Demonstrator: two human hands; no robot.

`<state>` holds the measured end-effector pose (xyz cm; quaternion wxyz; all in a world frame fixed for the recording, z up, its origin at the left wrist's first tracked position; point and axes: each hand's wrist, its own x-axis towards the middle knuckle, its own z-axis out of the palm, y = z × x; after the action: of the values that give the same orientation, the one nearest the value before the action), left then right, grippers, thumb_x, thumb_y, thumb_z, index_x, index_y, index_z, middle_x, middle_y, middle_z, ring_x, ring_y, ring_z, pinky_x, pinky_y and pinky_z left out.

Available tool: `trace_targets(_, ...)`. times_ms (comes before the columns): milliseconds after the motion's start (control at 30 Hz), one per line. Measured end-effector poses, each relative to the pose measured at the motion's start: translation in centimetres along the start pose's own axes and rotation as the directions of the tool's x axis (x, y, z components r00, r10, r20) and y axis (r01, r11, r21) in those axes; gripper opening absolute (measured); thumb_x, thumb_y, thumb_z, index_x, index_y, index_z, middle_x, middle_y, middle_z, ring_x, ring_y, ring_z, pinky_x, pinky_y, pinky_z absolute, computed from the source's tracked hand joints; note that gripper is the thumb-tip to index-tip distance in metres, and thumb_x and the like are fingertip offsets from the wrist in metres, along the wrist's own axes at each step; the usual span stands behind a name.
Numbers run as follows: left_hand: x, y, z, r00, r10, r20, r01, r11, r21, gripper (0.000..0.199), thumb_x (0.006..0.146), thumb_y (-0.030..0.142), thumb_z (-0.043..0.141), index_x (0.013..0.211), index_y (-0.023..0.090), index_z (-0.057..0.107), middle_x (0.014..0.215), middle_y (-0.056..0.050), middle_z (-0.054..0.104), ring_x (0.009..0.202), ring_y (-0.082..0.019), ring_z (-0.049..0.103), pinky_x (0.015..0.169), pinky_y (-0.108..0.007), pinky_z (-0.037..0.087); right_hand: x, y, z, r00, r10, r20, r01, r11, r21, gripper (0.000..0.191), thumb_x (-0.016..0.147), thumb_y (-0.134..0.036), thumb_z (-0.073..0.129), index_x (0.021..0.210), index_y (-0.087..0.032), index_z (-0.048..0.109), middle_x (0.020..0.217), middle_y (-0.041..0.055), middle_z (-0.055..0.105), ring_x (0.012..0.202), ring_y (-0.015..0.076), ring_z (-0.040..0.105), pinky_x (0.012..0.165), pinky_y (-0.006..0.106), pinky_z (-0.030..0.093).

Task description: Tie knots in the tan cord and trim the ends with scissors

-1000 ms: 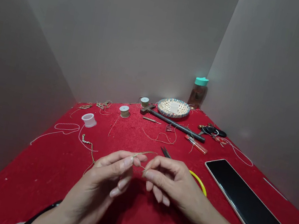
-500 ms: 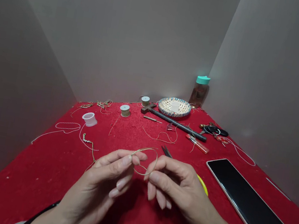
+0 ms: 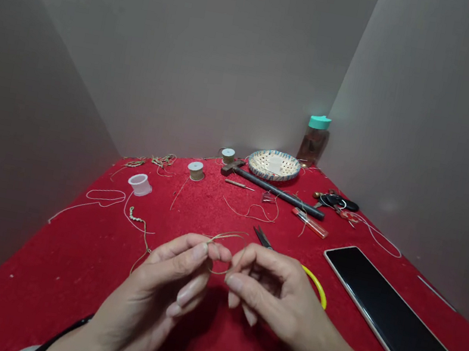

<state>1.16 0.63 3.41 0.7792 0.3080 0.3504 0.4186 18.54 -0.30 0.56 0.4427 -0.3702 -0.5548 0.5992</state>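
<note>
A thin olive-beige cord (image 3: 227,235) is pinched between the thumb and forefinger of my left hand (image 3: 176,274), with loose ends pointing right. Part of it curves down across to my right hand (image 3: 271,291), whose thumb and forefinger close on it. Both hands are held above the red cloth, their fingertips almost meeting. From beneath my left hand a cord with a braided end (image 3: 136,217) trails out to the left. Scissors (image 3: 318,287) with yellow handles lie partly hidden behind my right hand.
A phone (image 3: 398,325) lies at right. Farther back are a hammer (image 3: 281,193), a lighter (image 3: 311,223), an awl-like tool (image 3: 237,184), cord spools (image 3: 195,171), a woven basket (image 3: 258,170), keys (image 3: 330,201) and a lidded bottle (image 3: 313,144). A white spool (image 3: 140,185) stands left.
The round loop of cord between my hands has become smaller and flatter. My right hand has shifted slightly left, closer to my left fingertips, uncovering more of the scissors.
</note>
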Motion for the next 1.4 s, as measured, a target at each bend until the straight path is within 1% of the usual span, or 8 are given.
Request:
trace_targets(133, 0.0, 0.1, 0.0, 1.0, -0.01, 0.022, 0.01, 1.0, 0.006, 0.012, 0.079, 0.025, 0.078, 0.078, 0.014, 0.076, 0.064, 0.002, 0.054, 0.047, -0.003, 0.029, 0.047, -0.012, 0.034, 0.0, 0.2, -0.2, 1.0, 0.02, -0.014, -0.021, 1.0, -0.017, 0.024, 0.093, -0.03, 0.06, 0.115, -0.024, 0.052, 0.075, -0.0063, 0.062, 0.049, 0.0059, 0.048, 0.051, 0.021, 0.038)
trace_targets(200, 0.0, 0.0, 0.0, 1.0, -0.017, 0.022, 0.017, 1.0, 0.002, 0.012, 0.078, 0.025, 0.079, 0.078, 0.014, 0.075, 0.059, 0.004, 0.049, 0.048, -0.003, 0.03, 0.047, -0.013, 0.033, 0.0, 0.5, -0.2, 0.999, 0.036, 0.002, -0.036, 0.998, -0.047, 0.013, 0.094, -0.032, 0.06, 0.102, -0.022, 0.06, 0.069, -0.0055, 0.061, 0.05, 0.0067, 0.048, 0.053, 0.022, 0.038)
trace_targets(333, 0.0, 0.0, -0.3, 1.0, -0.016, 0.012, 0.016, 1.0, -0.003, 0.011, 0.081, 0.025, 0.076, 0.082, 0.014, 0.074, 0.064, 0.003, 0.05, 0.049, -0.003, 0.03, 0.05, -0.013, 0.036, -0.1, 0.6, 0.0, 1.0, 0.024, -0.016, -0.025, 0.995, -0.101, 0.027, 0.095, -0.031, 0.058, 0.071, -0.019, 0.058, 0.057, -0.0058, 0.052, 0.052, 0.0078, 0.046, 0.056, 0.023, 0.038)
trace_targets(500, -0.1, -0.2, -0.3, 1.0, -0.014, 0.019, 0.014, 1.0, -0.012, 0.011, 0.084, 0.024, 0.072, 0.083, 0.013, 0.073, 0.065, 0.003, 0.051, 0.05, -0.004, 0.032, 0.052, -0.013, 0.039, -0.1, 0.0, -0.1, 1.0, -0.007, 0.008, 0.008, 0.999, -0.053, 0.011, 0.092, -0.032, 0.058, 0.093, -0.02, 0.058, 0.07, -0.0053, 0.057, 0.053, 0.007, 0.048, 0.053, 0.022, 0.038)
trace_targets(600, -0.1, -0.5, -0.2, 0.999, -0.018, 0.027, 0.019, 1.0, -0.024, 0.012, 0.084, 0.024, 0.073, 0.081, 0.013, 0.072, 0.063, 0.003, 0.049, 0.05, -0.004, 0.029, 0.051, -0.013, 0.037, 0.0, 0.0, 0.0, 0.999, 0.023, 0.036, -0.023, 1.0, -0.018, 0.019, 0.088, -0.033, 0.063, 0.102, -0.021, 0.056, 0.073, -0.0049, 0.057, 0.053, 0.0073, 0.05, 0.052, 0.022, 0.04)
trace_targets(800, 0.1, -0.6, 0.1, 0.999, -0.028, 0.034, 0.029, 0.998, -0.048, 0.014, 0.081, 0.025, 0.076, 0.078, 0.012, 0.07, 0.054, 0.005, 0.042, 0.051, -0.006, 0.025, 0.052, -0.014, 0.038, 0.1, 0.9, 0.5, 0.999, 0.037, -0.004, -0.037, 0.998, -0.057, 0.012, 0.091, -0.03, 0.062, 0.085, -0.02, 0.06, 0.066, -0.0052, 0.057, 0.054, 0.0067, 0.048, 0.052, 0.021, 0.039)
trace_targets(1067, 0.2, -0.8, -0.2, 0.998, -0.035, 0.053, 0.039, 0.996, -0.075, 0.011, 0.084, 0.021, 0.071, 0.079, 0.011, 0.069, 0.058, 0.004, 0.047, 0.051, -0.005, 0.031, 0.06, -0.016, 0.045, 0.2, 1.2, 0.4, 0.996, 0.063, 0.055, -0.06, 0.996, -0.062, 0.01, 0.09, -0.028, 0.064, 0.091, -0.02, 0.059, 0.066, -0.0069, 0.057, 0.051, 0.0059, 0.049, 0.049, 0.019, 0.04)
trace_targets(1400, 0.2, -0.6, -0.3, 0.999, -0.028, 0.043, 0.03, 0.999, -0.039, 0.016, 0.089, 0.018, 0.062, 0.076, 0.011, 0.068, 0.058, 0.002, 0.046, 0.053, -0.007, 0.028, 0.051, -0.015, 0.035, -0.1, 0.9, 0.1, 0.998, 0.034, 0.052, -0.031, 0.998, -0.049, 0.018, 0.094, -0.026, 0.057, 0.077, -0.019, 0.057, 0.062, -0.0065, 0.057, 0.052, 0.0053, 0.048, 0.054, 0.019, 0.039)
